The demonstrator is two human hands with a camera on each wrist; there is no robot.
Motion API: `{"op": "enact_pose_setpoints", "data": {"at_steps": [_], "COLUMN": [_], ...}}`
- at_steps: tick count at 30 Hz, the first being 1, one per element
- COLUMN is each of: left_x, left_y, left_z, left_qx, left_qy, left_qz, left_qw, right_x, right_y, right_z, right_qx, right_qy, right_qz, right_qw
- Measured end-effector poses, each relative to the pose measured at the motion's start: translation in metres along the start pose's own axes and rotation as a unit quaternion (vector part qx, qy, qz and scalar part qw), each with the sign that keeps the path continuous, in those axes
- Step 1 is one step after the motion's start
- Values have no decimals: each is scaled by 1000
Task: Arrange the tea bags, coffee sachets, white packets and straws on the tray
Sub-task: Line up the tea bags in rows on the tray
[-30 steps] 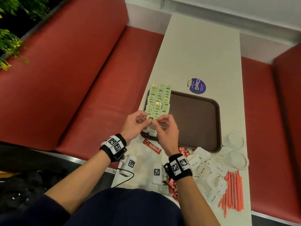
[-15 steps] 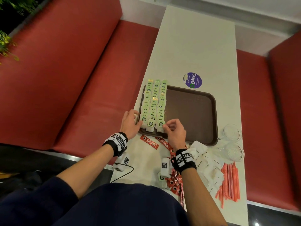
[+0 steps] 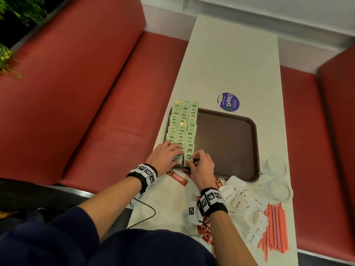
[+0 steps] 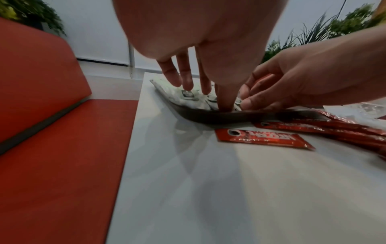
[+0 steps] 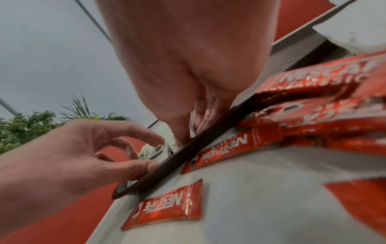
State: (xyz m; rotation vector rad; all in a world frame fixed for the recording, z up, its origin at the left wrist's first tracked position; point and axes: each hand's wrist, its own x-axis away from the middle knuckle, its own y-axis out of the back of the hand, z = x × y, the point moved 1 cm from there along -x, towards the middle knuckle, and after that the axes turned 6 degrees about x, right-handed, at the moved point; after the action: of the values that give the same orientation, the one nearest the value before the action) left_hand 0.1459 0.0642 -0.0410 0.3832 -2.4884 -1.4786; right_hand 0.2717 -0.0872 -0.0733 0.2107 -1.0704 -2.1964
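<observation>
Tea bags (image 3: 182, 127) in three overlapping rows along tray (image 3: 230, 143) 9 o'clock side. Left hand (image 3: 165, 158) flat, fingers straight, pressing nearest bags at 6 o'clock end. Right hand (image 3: 201, 166) curled, pinching front bag of right row. Coffee sachets (image 3: 177, 177), white packets (image 3: 244, 206), straws (image 3: 274, 231) off tray on table (image 3: 230, 60), 5 o'clock.
</observation>
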Motion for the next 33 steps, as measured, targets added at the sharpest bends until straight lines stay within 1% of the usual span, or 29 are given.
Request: {"op": "enact_pose_setpoints", "data": {"at_steps": [7,13,15,17,19,20,22,23,25,27,29,31,33], "left_x": [-5,-9,-7,1,19,31,59,72,93,104,111,116,121], "left_y": [-1,0,3,9,16,18,23,23,20,13,3,-6,-15], "left_z": [-2,-4,-7,-14,-24,-28,-33,-34,-35,-35,-38,-42,-53], "left_qx": [-14,-12,-1,32,76,94,114,116,111,97,68,55,60], "left_qy": [30,34,26,11,-29,-56,-96,-104,-86,-61,-37,-21,-11], "left_qz": [-17,-10,-12,-29,-50,-49,-17,8,62,111,153,161,159], "left_qw": [999,999,1000,999,995,993,989,988,988,987,985,985,985], "right_x": [-8,-10,-7,-2,8,15,36,50,77,101,121,139,152], "right_y": [-7,-5,6,22,44,56,80,90,100,100,92,82,73], "right_z": [6,10,16,18,18,17,15,14,9,-2,-15,-22,-27], "right_qx": [5,25,30,30,21,20,14,10,19,64,125,207,286], "right_qy": [4,6,9,21,28,29,34,42,62,85,118,154,184], "right_qz": [-14,0,14,11,2,2,16,28,66,119,169,208,232], "right_qw": [1000,1000,999,999,999,999,999,999,996,987,971,943,911]}}
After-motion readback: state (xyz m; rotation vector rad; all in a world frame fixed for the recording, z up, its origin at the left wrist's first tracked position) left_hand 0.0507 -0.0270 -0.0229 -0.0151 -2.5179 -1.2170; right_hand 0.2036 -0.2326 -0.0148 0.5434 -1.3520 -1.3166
